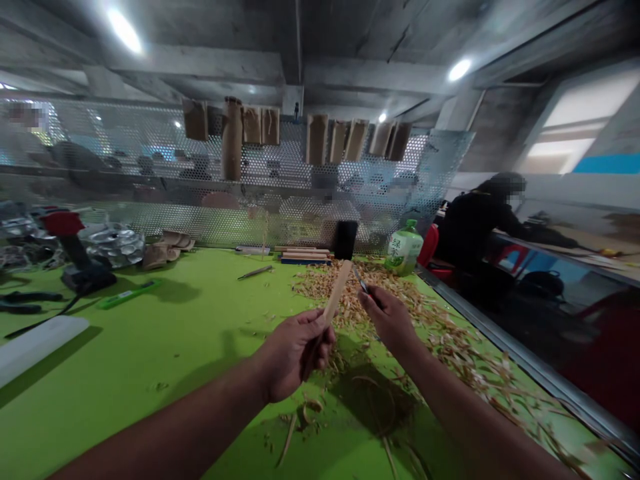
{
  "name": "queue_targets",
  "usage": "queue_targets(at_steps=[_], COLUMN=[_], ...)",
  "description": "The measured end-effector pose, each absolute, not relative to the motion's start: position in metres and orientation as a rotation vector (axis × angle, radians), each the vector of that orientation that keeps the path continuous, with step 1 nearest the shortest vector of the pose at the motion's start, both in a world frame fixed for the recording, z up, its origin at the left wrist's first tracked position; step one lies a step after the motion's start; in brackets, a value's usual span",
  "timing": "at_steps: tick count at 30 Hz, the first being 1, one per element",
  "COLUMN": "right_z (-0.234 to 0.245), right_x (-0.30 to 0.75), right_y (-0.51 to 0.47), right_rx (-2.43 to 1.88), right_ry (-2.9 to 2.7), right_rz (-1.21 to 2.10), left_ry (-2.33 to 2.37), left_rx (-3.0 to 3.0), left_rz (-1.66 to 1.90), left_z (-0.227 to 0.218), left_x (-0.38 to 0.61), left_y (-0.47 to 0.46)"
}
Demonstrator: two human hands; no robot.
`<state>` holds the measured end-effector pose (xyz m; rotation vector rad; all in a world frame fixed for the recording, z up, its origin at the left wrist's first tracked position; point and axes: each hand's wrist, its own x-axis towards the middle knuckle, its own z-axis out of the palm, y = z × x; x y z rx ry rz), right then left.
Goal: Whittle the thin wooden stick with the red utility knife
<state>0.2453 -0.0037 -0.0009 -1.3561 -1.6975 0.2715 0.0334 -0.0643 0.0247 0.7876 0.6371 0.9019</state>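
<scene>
A perforated metal screen (pixel 280 197) runs along the far edge of a bright green tabletop (pixel 150 353), under a concrete ceiling (pixel 350 40). The left hand (pixel 297 350) closes around the lower part of a pale wooden stick (pixel 339 287), which slants up and away over the middle of the table. The right hand (pixel 393 320) grips a small knife (pixel 363 285), its blade just beside the stick's upper end; whether they touch, I cannot tell. Wood shavings (pixel 385 287) spread beyond both hands, reaching a green-capped bottle (pixel 404 248).
</scene>
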Motion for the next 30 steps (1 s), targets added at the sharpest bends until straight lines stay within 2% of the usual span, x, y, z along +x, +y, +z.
queue_targets(at_steps=[8,17,30], right_z=[0.001,0.005,0.004], right_x=[0.244,0.236,0.241], right_y=[-0.009,-0.02,-0.014], right_rx=[-1.292,-1.257,-1.327], right_ry=[-1.662,-2.001,-1.955], right_rz=[0.239,-0.005,-0.099], left_ry=[0.612,0.648,0.686], left_rx=[0.862,0.925,0.946], left_rz=[0.959,0.915,0.919], left_z=[0.02,0.021,0.023], left_x=[0.036,0.033,0.032], left_y=[-0.064,-0.064,-0.063])
